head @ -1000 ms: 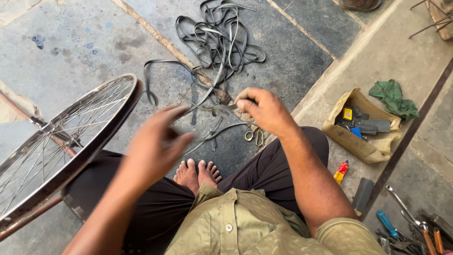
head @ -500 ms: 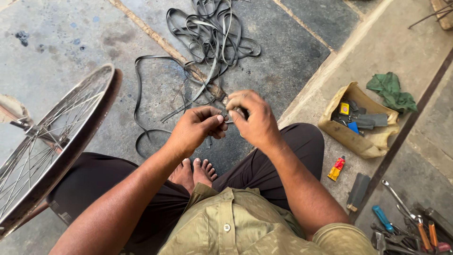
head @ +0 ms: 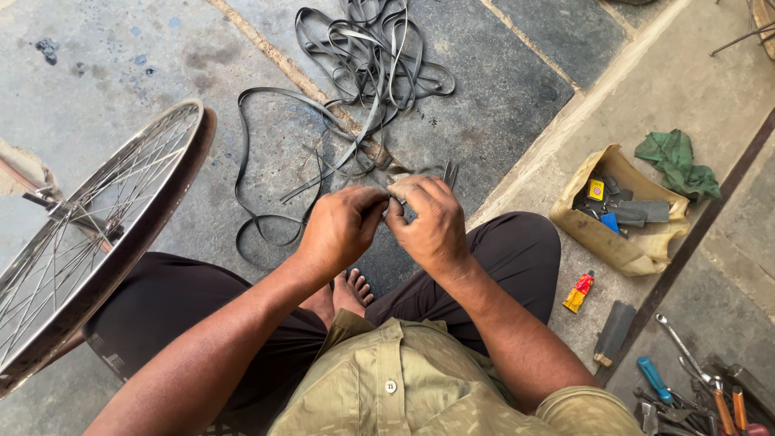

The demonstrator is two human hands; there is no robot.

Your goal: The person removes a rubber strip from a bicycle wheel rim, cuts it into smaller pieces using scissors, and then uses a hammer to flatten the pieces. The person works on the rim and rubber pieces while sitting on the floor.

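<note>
My left hand (head: 339,230) and my right hand (head: 432,222) are pressed together above my knees, pinching one small pale piece (head: 397,190) between the fingertips. Two thin dark metal tips (head: 449,172), like scissor blades, stick out past my right hand's fingers; how they are held is hidden. A long black rubber strip (head: 242,173) loops on the stone floor just beyond my hands and runs to a tangled pile of rubber strips (head: 371,48) farther off. I sit cross-legged, with bare toes (head: 355,289) showing under my wrists.
A spoked bicycle wheel rim (head: 105,234) stands at my left knee. To the right lie a tan bag of small parts (head: 622,242), a green cloth (head: 678,161), a red-yellow tube (head: 578,292), a dark block (head: 615,331) and hand tools (head: 686,387).
My left hand came down from a raised, spread pose and met my right hand, and both now pinch the small piece. The scissors are no longer on the floor.
</note>
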